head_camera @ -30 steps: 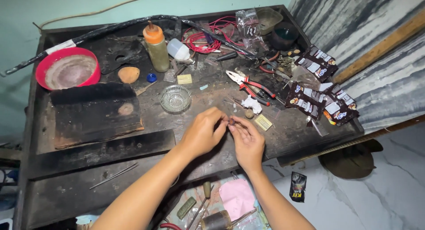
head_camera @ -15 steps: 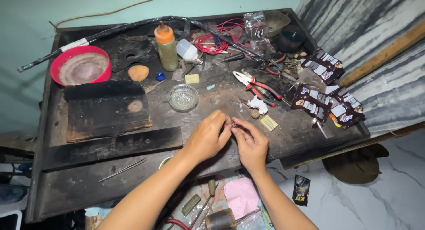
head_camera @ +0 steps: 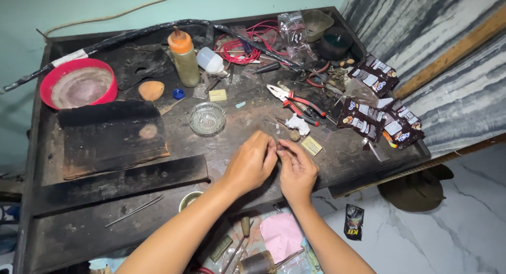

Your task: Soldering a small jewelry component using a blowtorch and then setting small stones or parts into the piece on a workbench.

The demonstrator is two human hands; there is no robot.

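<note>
Both hands meet over the near edge of the dark, grimy workbench (head_camera: 105,232). The left hand (head_camera: 250,162) and right hand (head_camera: 298,171) pinch a small dark part (head_camera: 281,147) between their fingertips; its shape is too small to tell. The step in hand appears to be fine fitting or twisting; the next move likely calls for steady, light finger pressure. Just beyond the right hand lie red-handled pliers (head_camera: 295,100); beyond the left, a ribbed glass dish (head_camera: 207,118).
</note>
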